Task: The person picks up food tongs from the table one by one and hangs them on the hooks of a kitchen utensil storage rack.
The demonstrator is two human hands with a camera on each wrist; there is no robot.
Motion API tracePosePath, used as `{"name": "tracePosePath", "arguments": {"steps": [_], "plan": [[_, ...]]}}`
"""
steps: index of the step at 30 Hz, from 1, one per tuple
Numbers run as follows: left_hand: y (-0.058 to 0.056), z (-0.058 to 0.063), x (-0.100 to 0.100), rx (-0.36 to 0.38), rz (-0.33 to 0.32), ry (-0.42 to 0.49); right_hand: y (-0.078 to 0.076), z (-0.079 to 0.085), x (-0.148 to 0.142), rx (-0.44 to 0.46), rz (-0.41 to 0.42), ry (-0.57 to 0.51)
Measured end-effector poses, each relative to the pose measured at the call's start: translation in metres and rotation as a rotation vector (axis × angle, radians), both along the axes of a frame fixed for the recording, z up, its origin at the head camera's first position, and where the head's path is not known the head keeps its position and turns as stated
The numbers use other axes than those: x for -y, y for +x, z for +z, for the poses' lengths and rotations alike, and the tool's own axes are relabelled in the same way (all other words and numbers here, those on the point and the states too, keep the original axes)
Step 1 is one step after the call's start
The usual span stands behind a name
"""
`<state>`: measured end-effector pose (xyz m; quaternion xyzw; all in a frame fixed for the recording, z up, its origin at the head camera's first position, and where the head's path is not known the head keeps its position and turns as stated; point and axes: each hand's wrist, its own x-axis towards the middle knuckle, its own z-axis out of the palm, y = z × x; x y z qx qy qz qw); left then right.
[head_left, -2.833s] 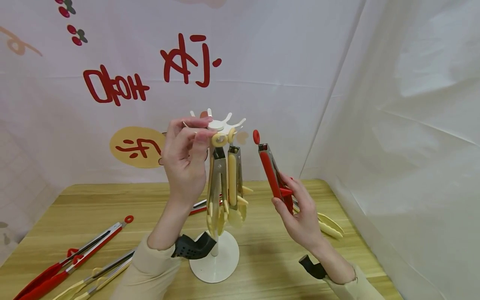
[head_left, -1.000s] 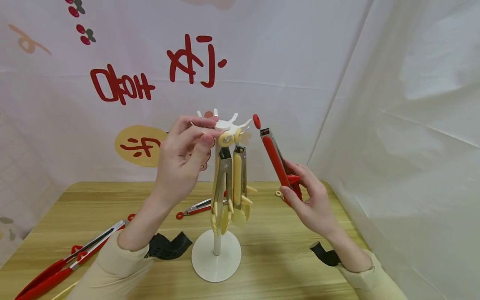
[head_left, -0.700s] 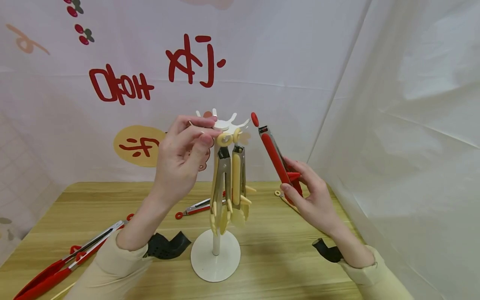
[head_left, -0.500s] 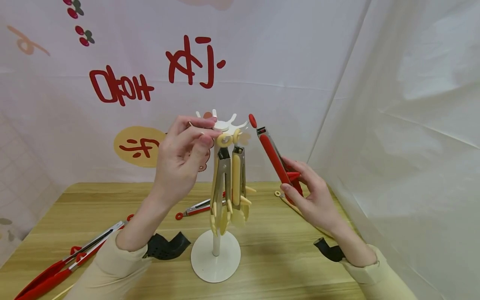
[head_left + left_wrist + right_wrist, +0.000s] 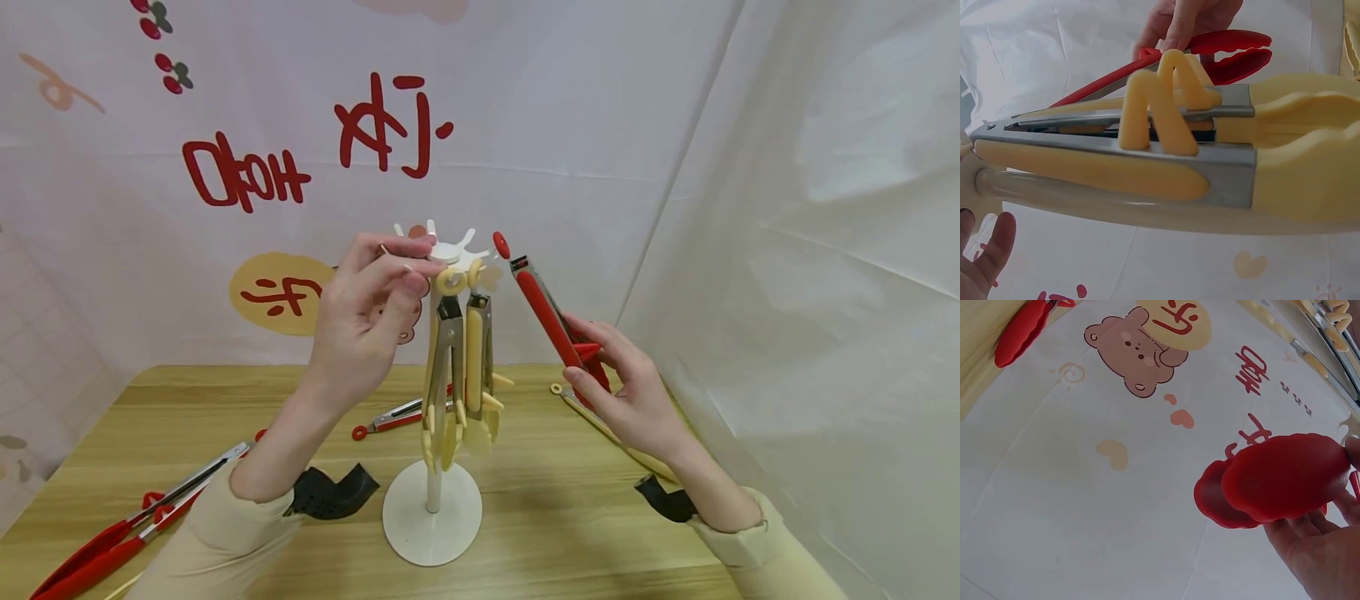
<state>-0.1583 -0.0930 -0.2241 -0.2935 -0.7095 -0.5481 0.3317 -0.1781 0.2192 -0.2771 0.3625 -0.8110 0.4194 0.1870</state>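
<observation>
My left hand (image 5: pixel 356 321) holds the top of a white rack (image 5: pixel 446 252), a post with hooks spread around its hub, fingers on the hub and thumb below. Two pairs of yellow-tipped tongs (image 5: pixel 474 350) hang by their rings from its hooks. In my right hand (image 5: pixel 626 379) is a pair of red tongs (image 5: pixel 542 308), gripped near the head and leaning left. Their red pull ring (image 5: pixel 501 244) is right at the tip of a right-hand hook. In the right wrist view the red scalloped heads (image 5: pixel 1285 478) stick out past the fingers. The left wrist view shows the yellow tongs (image 5: pixel 1097 172) close up.
The rack's round white base (image 5: pixel 432 533) stands on the wooden table (image 5: pixel 540 500). Red tongs (image 5: pixel 142 525) lie at the left, other red tongs (image 5: pixel 401 414) behind the rack. Yellow tongs (image 5: pixel 600 421) lie under my right forearm. Fabric walls (image 5: pixel 540 100) stand behind and at the right.
My right hand has raised the red tongs, then brought their ring leftward to the hook tip. My left hand keeps its place on the rack. The view has shifted slightly.
</observation>
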Motion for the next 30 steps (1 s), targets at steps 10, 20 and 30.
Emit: {"name": "tracePosePath", "arguments": {"steps": [10,20,30], "plan": [[-0.0004,-0.0031,-0.0016,0.015,0.009,0.001,-0.0011,0.0001,-0.002,-0.03,0.027,-0.01],[-0.0003,-0.0039,-0.0021,0.01,0.031,-0.008,-0.001,0.0011,-0.0041,0.019,0.031,0.013],[-0.0019,-0.0014,-0.002,-0.01,0.028,-0.012,-0.0074,-0.002,-0.0035,0.013,0.069,0.025]]}}
